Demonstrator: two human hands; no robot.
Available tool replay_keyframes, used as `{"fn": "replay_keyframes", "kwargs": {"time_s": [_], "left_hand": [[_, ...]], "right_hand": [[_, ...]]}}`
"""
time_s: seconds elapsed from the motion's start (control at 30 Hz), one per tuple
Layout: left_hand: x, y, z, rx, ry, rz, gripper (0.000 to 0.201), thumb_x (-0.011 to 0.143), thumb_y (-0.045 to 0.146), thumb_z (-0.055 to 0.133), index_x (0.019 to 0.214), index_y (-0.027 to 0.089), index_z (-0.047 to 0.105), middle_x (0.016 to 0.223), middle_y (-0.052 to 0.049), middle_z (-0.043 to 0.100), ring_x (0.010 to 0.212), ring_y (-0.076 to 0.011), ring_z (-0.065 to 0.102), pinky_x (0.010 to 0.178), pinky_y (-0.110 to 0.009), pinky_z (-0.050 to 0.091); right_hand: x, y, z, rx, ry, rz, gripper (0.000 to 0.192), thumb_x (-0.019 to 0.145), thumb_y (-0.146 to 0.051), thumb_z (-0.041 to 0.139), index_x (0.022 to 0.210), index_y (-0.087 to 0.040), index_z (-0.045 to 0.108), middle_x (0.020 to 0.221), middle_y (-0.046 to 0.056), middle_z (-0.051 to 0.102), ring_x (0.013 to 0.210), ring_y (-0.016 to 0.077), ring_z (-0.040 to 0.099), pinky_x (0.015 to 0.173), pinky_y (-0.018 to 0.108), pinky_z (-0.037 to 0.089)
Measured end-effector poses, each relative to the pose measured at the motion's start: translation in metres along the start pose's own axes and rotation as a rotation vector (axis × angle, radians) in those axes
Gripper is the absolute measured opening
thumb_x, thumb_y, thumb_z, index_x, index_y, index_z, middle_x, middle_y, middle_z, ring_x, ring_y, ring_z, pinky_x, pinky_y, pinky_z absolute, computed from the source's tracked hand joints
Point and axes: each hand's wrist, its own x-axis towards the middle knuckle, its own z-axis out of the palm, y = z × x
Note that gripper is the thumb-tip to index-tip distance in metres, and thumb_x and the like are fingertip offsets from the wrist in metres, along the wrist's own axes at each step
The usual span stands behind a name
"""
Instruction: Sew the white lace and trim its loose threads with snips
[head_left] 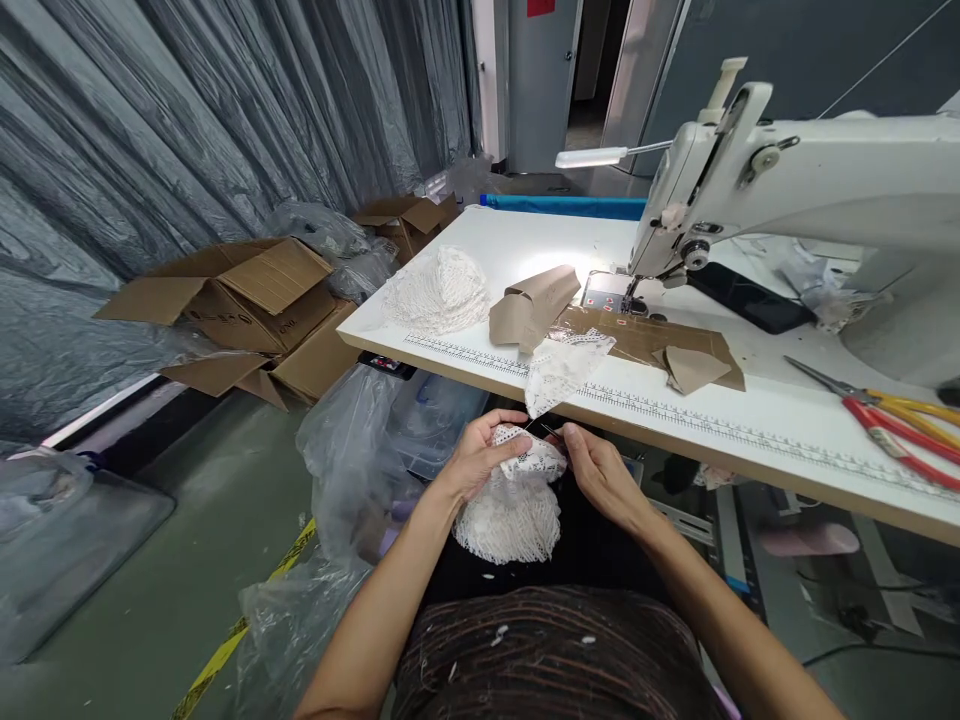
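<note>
My left hand (484, 455) is closed on a piece of white lace (531, 462) over my lap, thumb on top. The lace hangs down in a gathered, rounded bunch (510, 520). At the lace's right edge, my right hand (596, 465) is closed with thumb and fingers pinched on a thin pointed metal tool (550, 432); its exact kind is too small to tell. Just beyond both hands, another white lace piece (562, 370) droops over the front edge of the white sewing table (465, 352).
A white sewing machine (750, 180) stands on the table at right, near a black phone (750, 297) and red-and-yellow-handled pliers (889, 425). A lace pile (442, 290) and brown paper pieces (532, 305) lie on the tabletop. Open cardboard boxes (255, 290) and plastic bags (345, 450) are at left.
</note>
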Motion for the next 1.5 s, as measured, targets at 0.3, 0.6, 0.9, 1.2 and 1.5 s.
{"fn": "replay_keyframes", "kwargs": {"time_s": [0.3,0.6,0.9,1.2,1.5], "left_hand": [[-0.005,0.007,-0.007,0.245,-0.012,0.087,0.028,0.072,0.037,0.077,0.088,0.014,0.076,0.081,-0.005,0.071,0.072,-0.0132,0.059,0.068,-0.023,0.043],[-0.01,0.013,-0.006,0.326,0.0,0.095,0.027,0.073,0.039,0.074,0.084,0.013,0.076,0.075,-0.004,0.07,0.065,-0.0124,0.057,0.06,-0.022,0.04],[-0.009,0.015,-0.003,0.405,-0.001,0.131,0.028,0.074,0.04,0.072,0.082,0.014,0.074,0.072,-0.003,0.067,0.062,-0.0115,0.054,0.058,-0.022,0.04],[0.004,0.018,-0.001,0.341,0.304,0.33,0.031,0.079,0.042,0.065,0.089,0.014,0.07,0.068,-0.001,0.061,0.06,-0.0112,0.052,0.061,-0.022,0.04],[0.049,0.076,0.005,1.223,0.384,0.612,0.028,0.084,0.032,0.059,0.107,0.024,0.072,0.078,-0.008,0.068,0.074,-0.0222,0.059,0.069,-0.029,0.037]], "right_hand": [[0.021,-0.009,0.012,-0.264,0.015,-0.136,0.043,0.098,-0.047,0.03,0.069,-0.022,0.05,0.056,0.0,0.054,0.054,0.0167,0.049,0.054,0.027,0.031],[0.008,-0.006,0.015,-0.22,-0.02,-0.125,0.045,0.099,-0.047,0.026,0.071,-0.022,0.05,0.059,-0.001,0.052,0.054,0.0155,0.048,0.055,0.026,0.032],[0.0,-0.014,0.018,-0.327,0.102,-0.167,0.044,0.1,-0.043,0.027,0.074,-0.021,0.055,0.059,0.001,0.055,0.053,0.0151,0.05,0.054,0.026,0.032],[0.024,-0.032,0.011,-0.771,0.402,-0.432,0.03,0.091,-0.036,0.053,0.111,-0.017,0.065,0.105,0.014,0.064,0.083,0.022,0.061,0.051,0.025,0.036],[0.028,-0.06,-0.007,-0.272,0.406,-0.292,0.018,0.087,-0.03,0.052,0.085,-0.019,0.067,0.076,0.006,0.067,0.065,0.0171,0.056,0.058,0.027,0.039]]}}
